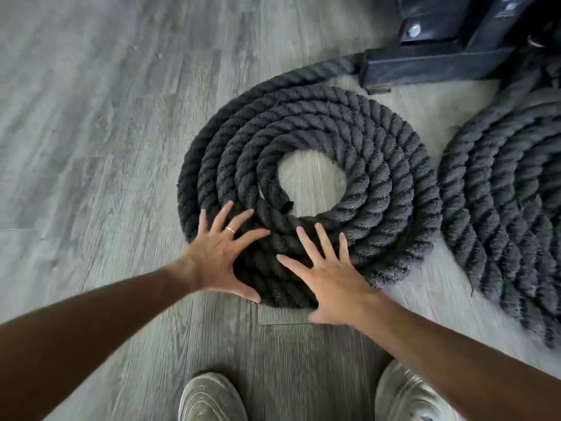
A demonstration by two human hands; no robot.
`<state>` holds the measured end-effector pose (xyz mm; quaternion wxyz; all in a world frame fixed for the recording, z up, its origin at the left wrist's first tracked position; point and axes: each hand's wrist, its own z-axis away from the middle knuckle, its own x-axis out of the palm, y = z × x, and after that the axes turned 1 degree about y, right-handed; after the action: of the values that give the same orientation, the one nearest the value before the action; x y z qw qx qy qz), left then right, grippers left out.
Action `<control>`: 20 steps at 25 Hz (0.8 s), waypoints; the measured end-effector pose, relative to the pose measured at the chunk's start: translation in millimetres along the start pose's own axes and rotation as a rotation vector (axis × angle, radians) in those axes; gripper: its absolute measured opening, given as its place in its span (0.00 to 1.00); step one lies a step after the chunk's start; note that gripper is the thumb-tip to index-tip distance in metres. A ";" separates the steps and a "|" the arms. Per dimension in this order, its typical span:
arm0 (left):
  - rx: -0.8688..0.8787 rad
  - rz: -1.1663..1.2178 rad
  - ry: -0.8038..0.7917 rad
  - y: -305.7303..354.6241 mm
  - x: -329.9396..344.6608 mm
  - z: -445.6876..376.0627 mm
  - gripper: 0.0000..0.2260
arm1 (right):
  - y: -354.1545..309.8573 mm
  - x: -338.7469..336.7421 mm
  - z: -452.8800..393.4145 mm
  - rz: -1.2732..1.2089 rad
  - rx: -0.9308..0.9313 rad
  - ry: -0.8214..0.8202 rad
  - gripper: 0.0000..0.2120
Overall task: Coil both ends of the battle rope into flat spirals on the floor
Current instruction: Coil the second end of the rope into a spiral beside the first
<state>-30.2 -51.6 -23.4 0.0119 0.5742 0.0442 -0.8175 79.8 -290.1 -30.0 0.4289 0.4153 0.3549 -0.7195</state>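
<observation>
A thick black battle rope lies in a flat spiral (376, 153) in the middle of the grey floor, with a bare patch of floor at its centre and the rope's end tip (283, 202) on the inner turn. A second flat spiral (501, 214) lies to the right, cut off by the frame edge. My left hand (220, 253) rests with fingers spread on the near left turns of the middle spiral. My right hand (328, 278) is spread flat over the near edge of the same spiral. Neither hand grips the rope.
A black metal rack base (440, 62) with a bolt stands at the back right; the rope runs behind it. Two light sneakers (212, 396) (406, 393) are at the bottom of the view. Grey wood-look floor (91, 117) stretches to the left.
</observation>
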 end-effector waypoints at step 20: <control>-0.076 0.045 -0.089 21.9 -6.3 -11.3 0.63 | 87.4 -10.2 17.6 -0.044 -0.190 -0.061 0.55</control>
<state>-16.0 -72.6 -22.5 0.0541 0.5371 0.0614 -0.8395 157.3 -335.4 -27.2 0.4610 0.3430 0.4172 -0.7041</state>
